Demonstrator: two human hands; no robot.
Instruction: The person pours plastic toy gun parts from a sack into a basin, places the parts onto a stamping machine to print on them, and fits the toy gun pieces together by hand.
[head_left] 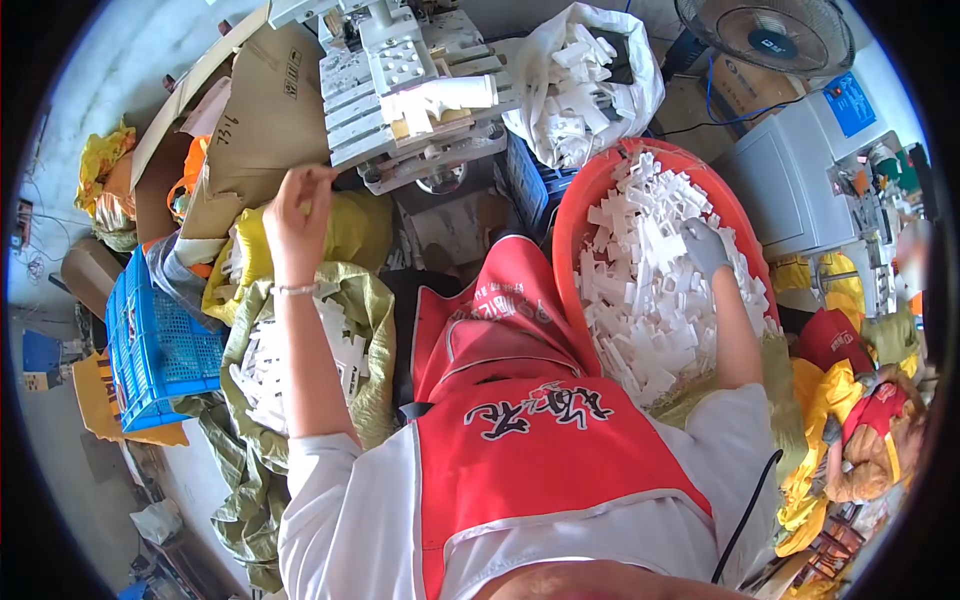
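Observation:
My left hand (298,215), bare, with a band at the wrist, is raised beside the front left corner of the slotted metal machine table (350,130). Its fingers are loosely bent, thumb apart, with nothing seen in them. On the machine's fixture lies a white plastic fitting (445,98). My right hand (706,246), in a grey glove, reaches into the heap of white plastic pieces (650,290) filling a red tub (565,225). Its fingers are curled down on the pieces; they seem closed on one, though the fingertips are partly hidden.
A white sack (650,95) of similar parts stands behind the tub. Left of my lap are an open green woven sack (375,300) of white pieces, a yellow sack (355,225), a blue crate (165,350) and a cardboard box (265,120). A fan (770,40) stands back right.

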